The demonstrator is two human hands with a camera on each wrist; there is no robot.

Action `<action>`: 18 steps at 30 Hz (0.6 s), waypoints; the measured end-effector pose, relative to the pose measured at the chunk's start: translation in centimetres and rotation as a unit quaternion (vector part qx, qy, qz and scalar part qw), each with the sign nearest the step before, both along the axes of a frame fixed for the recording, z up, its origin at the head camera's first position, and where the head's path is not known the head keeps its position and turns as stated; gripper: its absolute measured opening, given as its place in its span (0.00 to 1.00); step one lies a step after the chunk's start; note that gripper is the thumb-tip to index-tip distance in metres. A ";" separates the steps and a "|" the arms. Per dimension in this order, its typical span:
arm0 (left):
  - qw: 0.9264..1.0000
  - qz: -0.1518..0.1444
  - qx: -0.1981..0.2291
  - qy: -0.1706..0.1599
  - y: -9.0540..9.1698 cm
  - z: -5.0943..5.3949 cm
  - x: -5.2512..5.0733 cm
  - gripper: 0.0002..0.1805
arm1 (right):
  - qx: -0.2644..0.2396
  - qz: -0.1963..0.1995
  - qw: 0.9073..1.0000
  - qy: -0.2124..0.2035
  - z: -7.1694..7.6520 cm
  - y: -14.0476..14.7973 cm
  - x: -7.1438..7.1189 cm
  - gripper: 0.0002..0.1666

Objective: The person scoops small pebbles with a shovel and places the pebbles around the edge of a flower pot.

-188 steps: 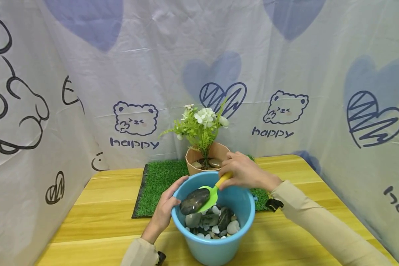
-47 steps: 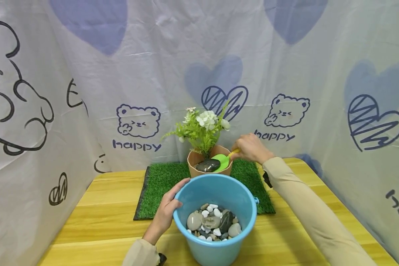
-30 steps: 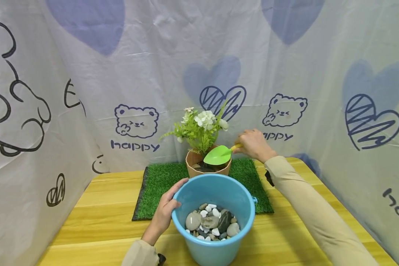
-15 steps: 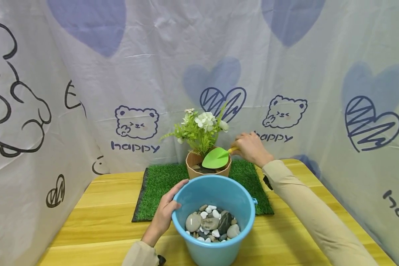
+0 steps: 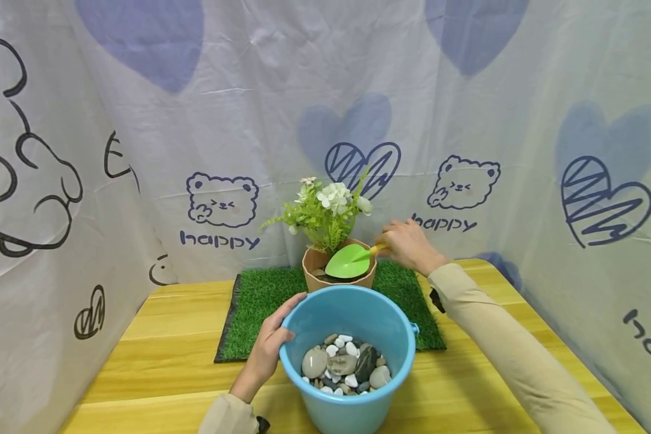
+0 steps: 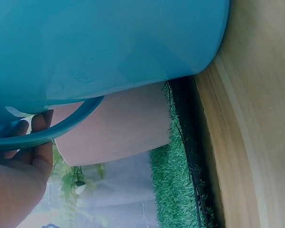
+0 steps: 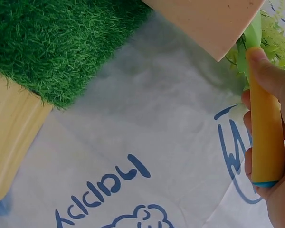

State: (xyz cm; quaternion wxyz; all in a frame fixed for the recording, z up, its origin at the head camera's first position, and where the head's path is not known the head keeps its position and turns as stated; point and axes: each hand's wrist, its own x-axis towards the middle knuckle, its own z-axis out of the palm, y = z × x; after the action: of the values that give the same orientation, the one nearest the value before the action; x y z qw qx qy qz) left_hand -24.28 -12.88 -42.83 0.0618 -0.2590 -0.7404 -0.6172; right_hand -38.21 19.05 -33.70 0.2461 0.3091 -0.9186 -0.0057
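My right hand (image 5: 409,246) grips the yellow handle (image 7: 266,128) of a small trowel with a green blade (image 5: 348,261). The blade lies in the mouth of a pinkish flower pot (image 5: 339,284), its face bare. A plant with white flowers (image 5: 333,202) stands in this pot; part of a stone shows beside the blade, while the rest below is hidden. My left hand (image 5: 266,346) holds the left rim of a blue bucket (image 5: 352,416), thumb over the edge. Inside the bucket lie several grey, dark and white stones (image 5: 342,364).
The pot stands on a green turf mat (image 5: 260,301) behind the bucket, on a wooden table (image 5: 163,361). A white printed curtain (image 5: 282,108) hangs at the back and on both sides. The bucket's handle lug (image 5: 415,328) juts out to the right.
Earlier the trowel carried a large dark stone from the bucket to the pot; the stone has left the blade. Lately the blade has dipped lower into the pot's mouth. My left hand stays put.
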 end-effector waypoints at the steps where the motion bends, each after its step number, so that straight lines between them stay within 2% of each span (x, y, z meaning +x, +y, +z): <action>1: 1.000 -0.001 0.000 0.000 0.0 0.0 0.0 0.40 | -0.005 0.000 1.000 -0.003 0.0 0.1 0.0 0.12; 7: 1.000 -0.001 0.000 0.001 0.0 0.0 0.0 0.40 | -0.028 -0.003 0.999 -0.024 -0.3 0.5 0.4 0.15; 18: 1.000 -0.002 -0.001 0.000 0.0 0.1 0.1 0.40 | -0.045 0.011 0.999 -0.025 -0.8 0.9 1.9 0.19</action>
State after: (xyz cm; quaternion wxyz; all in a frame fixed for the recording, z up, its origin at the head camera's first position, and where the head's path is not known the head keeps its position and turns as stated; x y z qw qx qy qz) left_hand -24.16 -12.87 -42.73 0.0605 -0.2604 -0.7408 -0.6162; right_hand -36.28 19.94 -34.46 0.2366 0.3079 -0.9204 0.0457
